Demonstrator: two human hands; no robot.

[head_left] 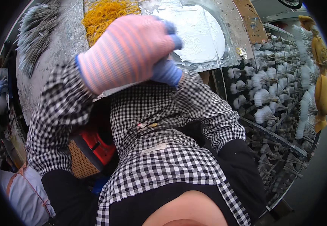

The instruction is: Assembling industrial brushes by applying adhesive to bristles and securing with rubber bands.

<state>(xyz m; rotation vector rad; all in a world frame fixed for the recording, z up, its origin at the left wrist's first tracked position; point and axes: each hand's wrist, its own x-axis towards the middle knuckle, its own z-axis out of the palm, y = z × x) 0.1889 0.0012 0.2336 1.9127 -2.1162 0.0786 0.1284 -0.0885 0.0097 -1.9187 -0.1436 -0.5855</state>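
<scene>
gloved hands — left hand (127, 51) clenched over right hand (166, 71), whatever they grasp hidden — above the table (61, 45), near yellow rubber bands (103, 15) and white tufts (263, 98); steady grip seems advisable.

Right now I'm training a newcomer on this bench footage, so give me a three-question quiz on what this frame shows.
1. True or false: both hands wear striped knit gloves with blue fingertips.
2. What lies heaped at the bench's far edge, above the left hand?
A. yellow rubber bands
B. red tape rolls
C. green bottles
3. On which side of the view does the rack of white brush tufts stand?

Key
1. True, though the right hand is mostly hidden behind the left.
2. A, the rubber bands.
3. The right, where the tufts stand in rows on the rack.
</scene>
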